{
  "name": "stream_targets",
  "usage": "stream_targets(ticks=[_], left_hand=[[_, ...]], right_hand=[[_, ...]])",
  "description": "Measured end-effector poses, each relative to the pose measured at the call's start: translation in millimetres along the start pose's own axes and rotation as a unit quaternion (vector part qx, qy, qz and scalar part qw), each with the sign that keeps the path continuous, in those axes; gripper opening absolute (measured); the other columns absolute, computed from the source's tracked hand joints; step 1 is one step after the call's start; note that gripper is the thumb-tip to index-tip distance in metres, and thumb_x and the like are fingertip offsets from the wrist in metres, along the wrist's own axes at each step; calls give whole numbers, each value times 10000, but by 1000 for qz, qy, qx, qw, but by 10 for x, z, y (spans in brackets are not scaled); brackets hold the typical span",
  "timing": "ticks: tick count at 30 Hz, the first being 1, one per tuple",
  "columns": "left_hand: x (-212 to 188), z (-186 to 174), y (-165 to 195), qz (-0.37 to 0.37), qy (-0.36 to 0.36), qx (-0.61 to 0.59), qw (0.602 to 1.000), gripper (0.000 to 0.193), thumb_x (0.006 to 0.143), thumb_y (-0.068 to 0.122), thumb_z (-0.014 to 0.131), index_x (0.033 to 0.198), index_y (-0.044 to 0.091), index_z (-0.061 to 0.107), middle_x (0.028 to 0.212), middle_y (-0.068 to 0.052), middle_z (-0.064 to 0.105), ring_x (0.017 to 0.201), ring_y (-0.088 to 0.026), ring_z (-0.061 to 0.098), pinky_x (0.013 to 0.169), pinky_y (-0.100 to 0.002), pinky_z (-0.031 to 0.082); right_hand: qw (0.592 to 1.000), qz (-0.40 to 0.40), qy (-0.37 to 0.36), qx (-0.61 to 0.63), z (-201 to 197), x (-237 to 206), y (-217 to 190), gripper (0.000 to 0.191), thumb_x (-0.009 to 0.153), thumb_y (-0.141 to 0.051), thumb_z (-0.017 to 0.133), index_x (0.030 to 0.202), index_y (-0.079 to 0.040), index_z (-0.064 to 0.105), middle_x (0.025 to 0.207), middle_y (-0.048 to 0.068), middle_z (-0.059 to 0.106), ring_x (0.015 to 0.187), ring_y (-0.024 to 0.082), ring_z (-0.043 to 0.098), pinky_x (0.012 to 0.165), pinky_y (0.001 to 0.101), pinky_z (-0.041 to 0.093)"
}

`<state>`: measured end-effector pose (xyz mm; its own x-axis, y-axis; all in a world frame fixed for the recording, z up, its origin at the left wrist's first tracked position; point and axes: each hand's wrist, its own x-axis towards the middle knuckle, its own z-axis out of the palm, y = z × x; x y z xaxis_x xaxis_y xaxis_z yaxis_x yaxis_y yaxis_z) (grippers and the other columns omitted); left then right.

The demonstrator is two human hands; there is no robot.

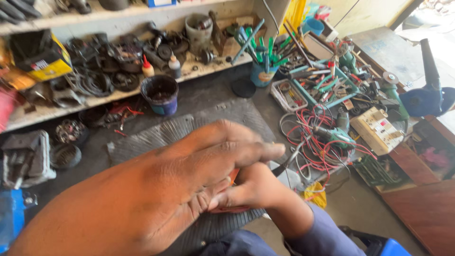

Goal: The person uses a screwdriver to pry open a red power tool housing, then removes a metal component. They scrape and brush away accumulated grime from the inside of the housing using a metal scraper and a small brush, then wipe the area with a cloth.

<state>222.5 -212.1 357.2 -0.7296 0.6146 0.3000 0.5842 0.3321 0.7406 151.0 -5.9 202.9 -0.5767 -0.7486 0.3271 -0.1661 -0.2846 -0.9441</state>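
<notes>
My left hand (175, 189) fills the foreground close to the camera, fingers stretched together over my right hand (258, 189). My right hand, in a blue sleeve, is closed around a slim dark tool (286, 165) that points up and to the right. A small orange-red part (233, 177) shows between the two hands; what it belongs to is hidden. Both hands hover over a grey ribbed mat (222, 114). Whether my left hand grips anything is hidden.
A dark blue bucket (161, 95) stands behind the mat. To the right are a blue cup of green-handled tools (263, 71), a tool tray (322, 83), tangled red wires (317, 137), a green drill (339, 135), a beige switch box (377, 129) and a blue blower (426, 99). The shelf (95, 102) holds motor parts.
</notes>
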Motion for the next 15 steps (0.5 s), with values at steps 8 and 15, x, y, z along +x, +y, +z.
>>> stream_targets(ticks=[8, 15], left_hand=[[93, 481, 58, 45, 282, 260, 922, 400, 859, 389, 876, 1063, 109, 676, 868, -40, 590, 710, -226, 668, 592, -368, 530], [-44, 505, -333, 64, 208, 10, 976, 657, 736, 383, 874, 1222, 78, 553, 1202, -100, 627, 1100, -236, 683, 946, -362, 567]], right_hand=[[957, -5, 225, -181, 243, -495, 152, 164, 871, -32, 846, 1004, -17, 751, 970, 39, 780, 919, 127, 720, 824, 287, 603], [967, 6, 227, -113, 386, -449, -7, 282, 783, -61, 837, 1012, -21, 676, 962, 17, 711, 893, 91, 668, 814, 263, 569]])
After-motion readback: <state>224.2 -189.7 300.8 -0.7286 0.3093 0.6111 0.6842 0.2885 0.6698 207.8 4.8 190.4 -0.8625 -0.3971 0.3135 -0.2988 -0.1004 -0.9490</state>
